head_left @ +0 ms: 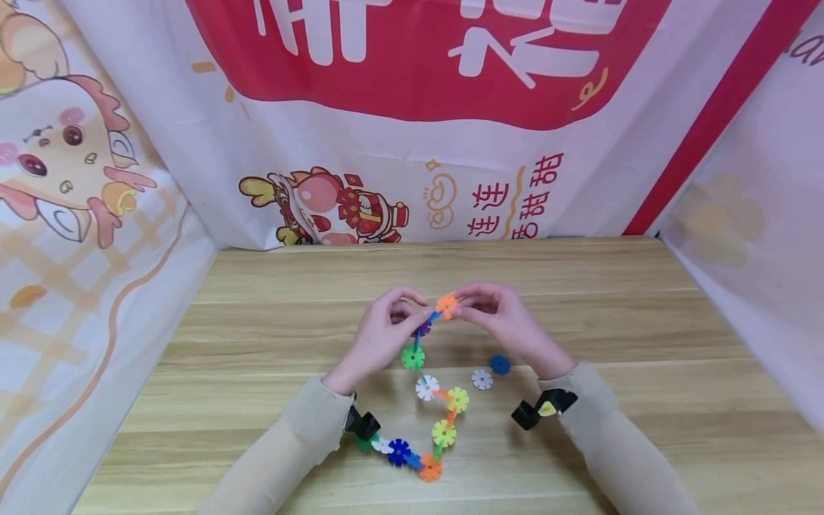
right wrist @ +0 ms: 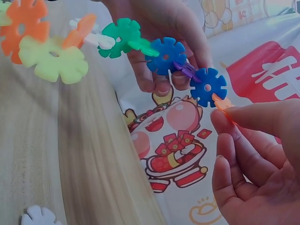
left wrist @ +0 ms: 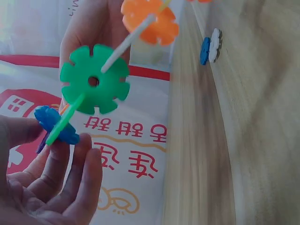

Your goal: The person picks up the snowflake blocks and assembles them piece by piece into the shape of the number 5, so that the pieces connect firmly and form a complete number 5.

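Observation:
A chain of notched plastic snowflake discs (head_left: 444, 433) in several colours hangs and curves between my forearms. My left hand (head_left: 386, 329) pinches it close to its upper end, around a purple disc (right wrist: 186, 71) and the neighbouring blue discs. Between thumb and fingertips, my right hand (head_left: 505, 318) grips an orange snowflake disc (head_left: 447, 306). That disc's edge meets the end blue disc (right wrist: 208, 87); how deep their slots sit is hidden. A green disc (left wrist: 93, 79) hangs further along the chain.
A loose blue disc (head_left: 500, 364) and a loose white disc (head_left: 481, 379) lie side by side on the wooden table (head_left: 257, 307), left of my right wrist. Printed cloth (head_left: 399, 143) stands behind the table and along both sides.

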